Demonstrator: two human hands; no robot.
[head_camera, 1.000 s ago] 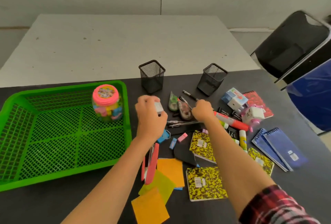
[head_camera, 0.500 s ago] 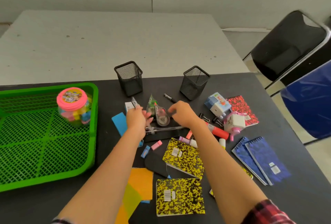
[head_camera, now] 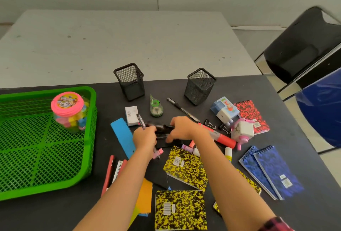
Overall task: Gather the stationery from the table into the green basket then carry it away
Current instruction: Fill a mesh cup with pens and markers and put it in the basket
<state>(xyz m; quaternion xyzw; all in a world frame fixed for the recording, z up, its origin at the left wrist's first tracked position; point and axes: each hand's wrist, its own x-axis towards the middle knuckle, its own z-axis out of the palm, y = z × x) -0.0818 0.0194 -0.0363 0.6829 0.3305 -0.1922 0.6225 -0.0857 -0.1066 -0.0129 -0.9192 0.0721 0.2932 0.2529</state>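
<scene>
- sitting at the table's left edge, the green basket [head_camera: 36, 157] is holding only a jar [head_camera: 70, 112] with a pink lid.
- two mesh cups [head_camera: 130, 82] are standing upright behind the clutter.
- the left hand [head_camera: 144, 137] is gripping pens [head_camera: 141, 122]; the right hand [head_camera: 181, 129] is closing on blurred dark pens beside it.

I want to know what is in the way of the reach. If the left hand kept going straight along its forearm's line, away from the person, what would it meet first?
Probably the white box just beyond the left hand, though depth is unclear.
</scene>
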